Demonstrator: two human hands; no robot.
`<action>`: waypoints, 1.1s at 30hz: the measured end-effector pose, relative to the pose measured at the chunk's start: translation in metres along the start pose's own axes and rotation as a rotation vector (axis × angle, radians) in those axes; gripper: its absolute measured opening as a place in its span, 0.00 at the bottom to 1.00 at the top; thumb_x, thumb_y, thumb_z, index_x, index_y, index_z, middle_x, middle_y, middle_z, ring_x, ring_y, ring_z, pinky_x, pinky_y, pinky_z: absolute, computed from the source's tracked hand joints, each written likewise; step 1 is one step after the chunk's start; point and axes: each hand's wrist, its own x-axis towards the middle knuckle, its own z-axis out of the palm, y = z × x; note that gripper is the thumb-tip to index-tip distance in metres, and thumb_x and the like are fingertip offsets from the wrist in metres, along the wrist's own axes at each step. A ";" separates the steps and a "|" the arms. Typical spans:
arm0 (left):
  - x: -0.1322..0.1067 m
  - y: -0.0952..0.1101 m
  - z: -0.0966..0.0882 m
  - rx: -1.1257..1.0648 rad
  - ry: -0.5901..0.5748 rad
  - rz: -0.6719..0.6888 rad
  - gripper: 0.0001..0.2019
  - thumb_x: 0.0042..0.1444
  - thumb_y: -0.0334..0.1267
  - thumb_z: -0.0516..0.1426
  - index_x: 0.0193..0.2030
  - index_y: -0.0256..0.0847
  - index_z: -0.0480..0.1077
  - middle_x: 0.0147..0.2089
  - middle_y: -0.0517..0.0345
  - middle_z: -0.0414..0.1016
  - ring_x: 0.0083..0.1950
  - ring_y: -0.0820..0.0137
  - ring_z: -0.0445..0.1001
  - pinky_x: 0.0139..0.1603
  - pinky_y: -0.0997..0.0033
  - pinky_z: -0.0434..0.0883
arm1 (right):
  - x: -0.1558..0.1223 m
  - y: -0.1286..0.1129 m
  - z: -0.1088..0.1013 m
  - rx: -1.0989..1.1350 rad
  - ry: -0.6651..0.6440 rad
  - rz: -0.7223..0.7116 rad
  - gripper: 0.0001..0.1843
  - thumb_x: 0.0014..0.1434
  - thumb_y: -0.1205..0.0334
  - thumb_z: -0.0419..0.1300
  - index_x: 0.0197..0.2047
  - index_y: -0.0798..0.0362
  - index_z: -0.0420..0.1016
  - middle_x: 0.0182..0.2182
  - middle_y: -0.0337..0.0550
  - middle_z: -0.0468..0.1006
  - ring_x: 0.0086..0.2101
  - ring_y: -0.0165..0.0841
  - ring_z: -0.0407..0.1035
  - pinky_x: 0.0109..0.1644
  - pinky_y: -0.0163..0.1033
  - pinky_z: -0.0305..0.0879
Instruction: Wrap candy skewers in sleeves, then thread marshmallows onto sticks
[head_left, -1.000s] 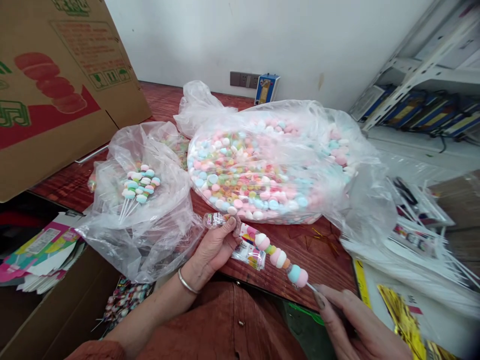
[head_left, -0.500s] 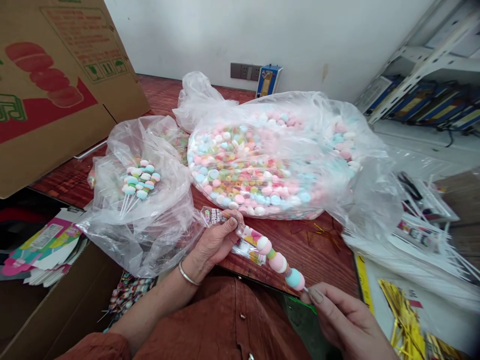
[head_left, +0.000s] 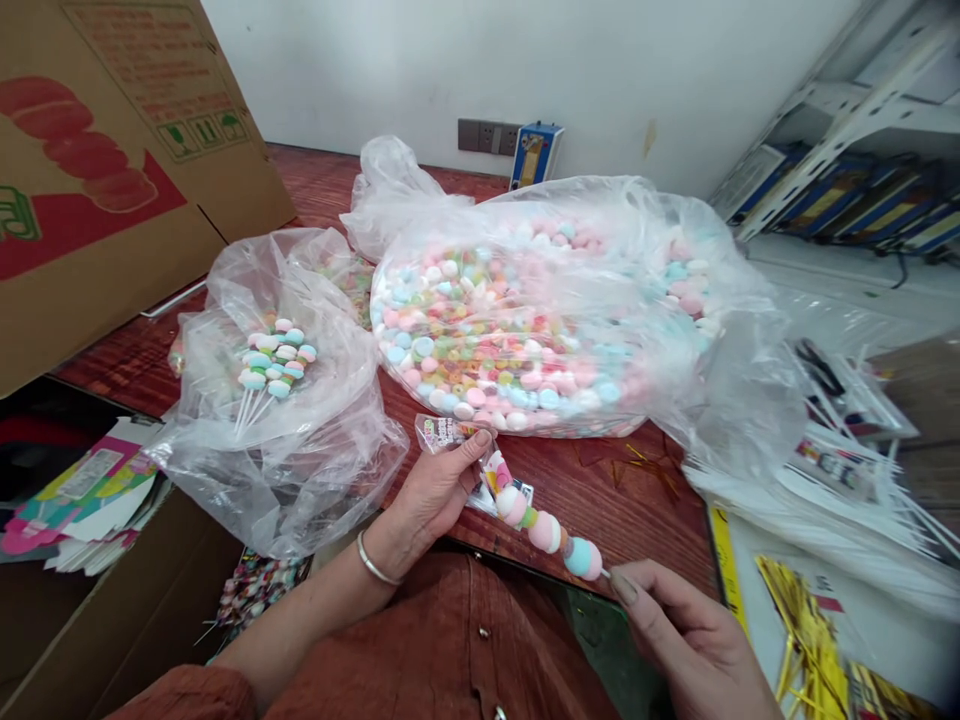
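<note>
My left hand (head_left: 433, 492) is closed around a clear printed plastic wrapper (head_left: 444, 432), thumb on top. Part of the wrapper shows below the fingers. A marshmallow candy skewer (head_left: 545, 532) in pink, white, blue and green lies slantwise between my hands, its upper end at the wrapper's mouth. How far it is inside I cannot tell. My right hand (head_left: 679, 620) pinches the bare stick end between thumb and finger. Further left, several similar marshmallow skewers (head_left: 277, 358) lie on a crumpled clear plastic bag (head_left: 315, 480).
A large clear bag of loose marshmallows and gummies (head_left: 517, 330) covers the middle of the red-brown table (head_left: 592, 500). White sticks (head_left: 810, 530) and gold ties (head_left: 806, 640) lie at right. A cardboard box (head_left: 112, 150) stands left; another open box (head_left: 97, 610) sits below with printed cards (head_left: 82, 490).
My right hand has shifted the skewer slightly up and left, closer to my left hand. My left hand and the wrapper have moved a little to the right.
</note>
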 end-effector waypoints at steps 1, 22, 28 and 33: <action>-0.001 0.000 0.000 0.010 -0.001 0.009 0.13 0.41 0.32 0.73 0.33 0.35 0.76 0.34 0.60 0.78 0.37 0.75 0.75 0.43 0.76 0.71 | 0.000 0.000 -0.001 -0.030 0.021 -0.024 0.19 0.59 0.43 0.62 0.34 0.52 0.78 0.28 0.40 0.72 0.29 0.31 0.63 0.30 0.31 0.61; -0.002 0.005 0.000 -0.158 0.065 -0.095 0.14 0.44 0.27 0.71 0.36 0.37 0.74 0.32 0.62 0.77 0.31 0.75 0.74 0.31 0.75 0.73 | 0.001 0.010 0.006 0.108 0.203 -0.112 0.18 0.57 0.44 0.64 0.32 0.52 0.79 0.19 0.34 0.59 0.21 0.27 0.51 0.21 0.31 0.52; -0.002 0.005 0.000 -0.146 0.011 -0.098 0.13 0.45 0.30 0.71 0.37 0.36 0.75 0.33 0.60 0.78 0.32 0.74 0.75 0.34 0.73 0.75 | -0.001 -0.003 0.006 -0.144 0.199 -0.256 0.15 0.63 0.49 0.60 0.32 0.51 0.78 0.23 0.37 0.72 0.23 0.28 0.64 0.23 0.29 0.59; -0.005 0.004 0.009 -0.071 0.000 0.047 0.11 0.42 0.30 0.72 0.29 0.34 0.75 0.32 0.59 0.78 0.35 0.75 0.76 0.41 0.77 0.74 | -0.006 -0.002 0.002 -0.449 0.220 -0.499 0.09 0.64 0.57 0.60 0.42 0.49 0.80 0.29 0.37 0.79 0.30 0.31 0.76 0.32 0.28 0.69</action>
